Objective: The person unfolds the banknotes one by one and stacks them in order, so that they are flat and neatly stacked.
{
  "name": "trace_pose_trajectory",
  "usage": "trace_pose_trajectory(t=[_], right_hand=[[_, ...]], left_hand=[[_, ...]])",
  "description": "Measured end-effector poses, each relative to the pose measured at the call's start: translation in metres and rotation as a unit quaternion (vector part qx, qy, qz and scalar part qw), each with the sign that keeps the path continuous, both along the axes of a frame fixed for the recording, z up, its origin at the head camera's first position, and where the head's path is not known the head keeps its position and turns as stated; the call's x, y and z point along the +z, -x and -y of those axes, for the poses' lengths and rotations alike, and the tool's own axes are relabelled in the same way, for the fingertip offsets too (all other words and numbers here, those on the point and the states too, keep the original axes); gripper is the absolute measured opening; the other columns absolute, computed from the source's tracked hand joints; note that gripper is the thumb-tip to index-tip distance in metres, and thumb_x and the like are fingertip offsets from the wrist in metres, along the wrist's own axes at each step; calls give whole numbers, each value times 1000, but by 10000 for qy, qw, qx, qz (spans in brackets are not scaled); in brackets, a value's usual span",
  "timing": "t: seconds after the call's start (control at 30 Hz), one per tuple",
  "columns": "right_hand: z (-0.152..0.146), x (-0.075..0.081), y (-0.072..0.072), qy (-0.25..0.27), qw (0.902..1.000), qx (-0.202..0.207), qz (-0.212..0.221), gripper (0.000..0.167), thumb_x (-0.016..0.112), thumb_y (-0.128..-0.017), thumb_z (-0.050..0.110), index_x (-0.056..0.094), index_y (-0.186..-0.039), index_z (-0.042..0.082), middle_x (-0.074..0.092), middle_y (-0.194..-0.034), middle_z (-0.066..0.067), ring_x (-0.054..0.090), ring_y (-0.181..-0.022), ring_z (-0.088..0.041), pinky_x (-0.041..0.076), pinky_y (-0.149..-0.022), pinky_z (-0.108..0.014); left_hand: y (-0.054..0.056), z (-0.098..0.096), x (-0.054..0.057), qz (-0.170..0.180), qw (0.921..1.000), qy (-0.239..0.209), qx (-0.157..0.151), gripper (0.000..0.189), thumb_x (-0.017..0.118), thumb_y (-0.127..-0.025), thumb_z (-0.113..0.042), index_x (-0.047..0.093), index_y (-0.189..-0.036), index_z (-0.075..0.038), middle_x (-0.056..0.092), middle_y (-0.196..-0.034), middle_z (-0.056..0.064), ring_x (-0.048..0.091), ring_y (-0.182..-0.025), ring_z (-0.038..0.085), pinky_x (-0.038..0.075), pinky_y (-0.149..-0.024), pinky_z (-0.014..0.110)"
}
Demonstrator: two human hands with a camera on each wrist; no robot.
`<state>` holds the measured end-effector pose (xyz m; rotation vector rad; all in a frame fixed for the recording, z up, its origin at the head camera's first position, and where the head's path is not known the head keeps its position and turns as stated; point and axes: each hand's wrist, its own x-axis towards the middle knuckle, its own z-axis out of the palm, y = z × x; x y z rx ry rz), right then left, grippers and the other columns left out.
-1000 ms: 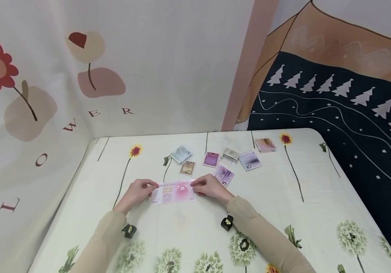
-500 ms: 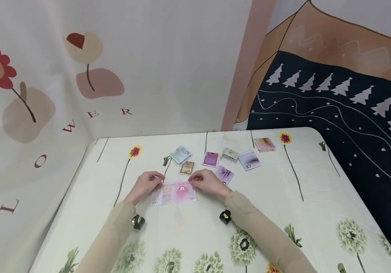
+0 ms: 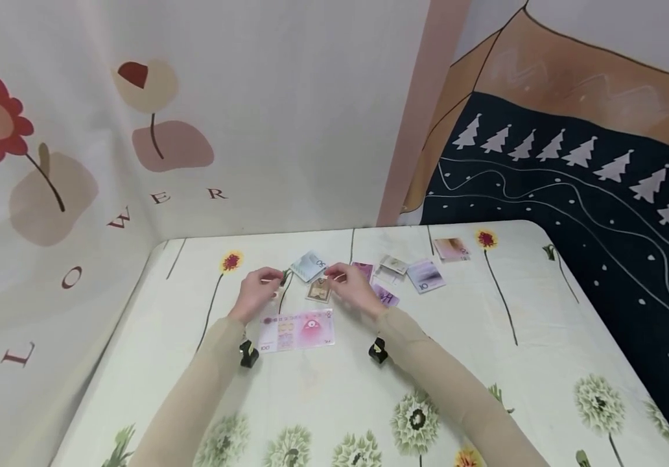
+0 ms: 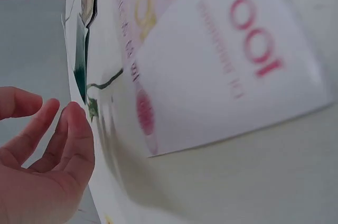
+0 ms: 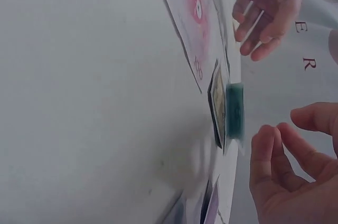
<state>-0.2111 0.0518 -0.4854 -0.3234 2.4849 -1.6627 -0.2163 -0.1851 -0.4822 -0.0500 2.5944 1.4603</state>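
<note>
A pink 100 banknote (image 3: 296, 332) lies unfolded and flat in front of both hands. Beyond it is a folded blue-green 50 banknote (image 3: 308, 265), overlapping a folded brown banknote (image 3: 318, 291). My left hand (image 3: 257, 292) hovers to the left of the 50 banknote, fingers loosely bent and holding nothing. At the right end of that banknote is my right hand (image 3: 353, 287), thumb and fingers apart in the right wrist view, where the folded teal edge (image 5: 235, 110) shows just beyond the fingertips. The right hand partly covers a folded purple banknote (image 3: 364, 269).
Right of the hands lie more folded banknotes: a purple 5 (image 3: 385, 296), a greyish one (image 3: 393, 265), a purple 10 (image 3: 426, 276) and a reddish-brown one (image 3: 452, 249). A flower-print cloth (image 3: 474, 376) covers the table. A curtain (image 3: 288, 130) hangs behind it.
Both hands have let go of the 100 banknote and moved forward toward the folded 50 banknote. The 100 banknote now lies flat and uncovered; the other banknotes stay put.
</note>
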Motion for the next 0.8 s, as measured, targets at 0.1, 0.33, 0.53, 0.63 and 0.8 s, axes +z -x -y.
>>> trace_pose_trajectory(t=[0.1,0.33,0.53,0.63,0.8], right_hand=[[4,1,6,-116,9993,-229,-263,25,63,-89,2,65,-114,-3,66,-105,-14,60,-97,-27,50,-85,-34],[11,-2,18,-278,9984,-480,-126,32,63,-90,10,64,-121,3,62,-117,-10,54,-108,-26,45,-92,-39],[17,-10,26,-386,9989,-213,147,31,63,-91,9,64,-122,2,63,-117,-12,57,-105,-25,48,-89,-37],[18,-16,29,-492,9985,-134,204,32,63,-91,8,65,-122,1,63,-118,-13,57,-107,-26,46,-93,-37],[19,-22,33,-755,9971,61,62,33,65,-90,8,64,-122,-1,60,-120,-17,54,-111,-29,42,-98,-40]], left_hand=[[8,1,2,-193,9998,-18,24,29,53,-95,-6,60,-120,5,60,-119,23,62,-97,34,53,-81,37],[21,0,-1,-237,9995,-206,59,31,54,-95,-6,58,-124,5,57,-125,24,58,-109,36,51,-89,40],[26,0,-8,-87,9987,-509,53,34,54,-96,-9,56,-127,4,56,-128,23,55,-115,35,49,-92,41],[32,1,-13,-80,9967,-799,69,33,54,-97,-8,55,-128,5,55,-128,23,54,-116,34,49,-93,40],[38,-3,-13,-29,9936,-1127,54,34,53,-98,-5,53,-129,7,54,-129,26,52,-118,35,47,-96,41]])
